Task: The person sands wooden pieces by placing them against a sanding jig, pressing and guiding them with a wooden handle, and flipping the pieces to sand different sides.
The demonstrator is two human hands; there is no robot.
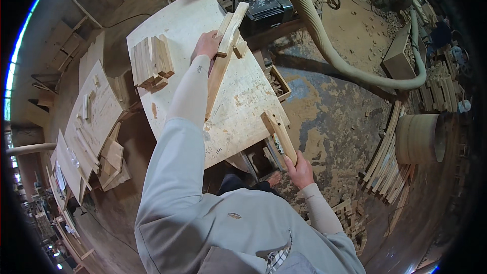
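My left hand (205, 45) reaches over a pale wooden board used as a tabletop. Its fingers close round the edge of a short wooden strip (224, 33). Against that strip lies a longer, slightly curved wooden piece (234, 28), and a long wooden bar (218, 83) slants below them; the fingertips are partly hidden. Low on the right, beyond the board's near corner, my right hand (300, 171) grips the lower end of a wooden piece (280, 134) with dark holes near its upper end. That piece tilts up and to the left.
On the board (243, 116), a stack of wooden blocks (151, 62) stands at the left. A motor (264, 9) sits past the far edge, beside a thick ribbed hose (319, 45). Wooden strips (388, 157) and a round drum (420, 138) lie to the right. More panels (96, 106) stand left.
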